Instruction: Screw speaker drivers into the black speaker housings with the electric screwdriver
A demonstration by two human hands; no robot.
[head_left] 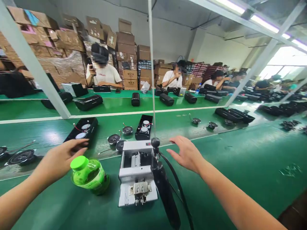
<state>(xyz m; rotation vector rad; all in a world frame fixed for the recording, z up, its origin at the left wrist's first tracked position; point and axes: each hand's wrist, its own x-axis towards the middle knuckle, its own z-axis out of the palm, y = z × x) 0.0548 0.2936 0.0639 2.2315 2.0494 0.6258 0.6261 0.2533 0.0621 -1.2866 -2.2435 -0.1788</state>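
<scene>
My left hand (59, 158) reaches forward over the green bench, fingers stretched and empty, its tips close to a black speaker housing (82, 131) with two round drivers in it. Just below that hand stands a green-capped bottle (90, 174). My right hand (185, 153) hovers open, palm down, to the right of a grey metal fixture (136, 172). A black electric screwdriver (164, 188) hangs on a cord in front of the fixture. Neither hand touches anything.
Loose speaker drivers (114, 139) and a second open housing (144, 127) lie on the moving belt (172, 123) beyond the fixture. More black speaker bodies (88, 102) sit on the far line, where several seated people work. Cardboard boxes (69, 41) are stacked behind them.
</scene>
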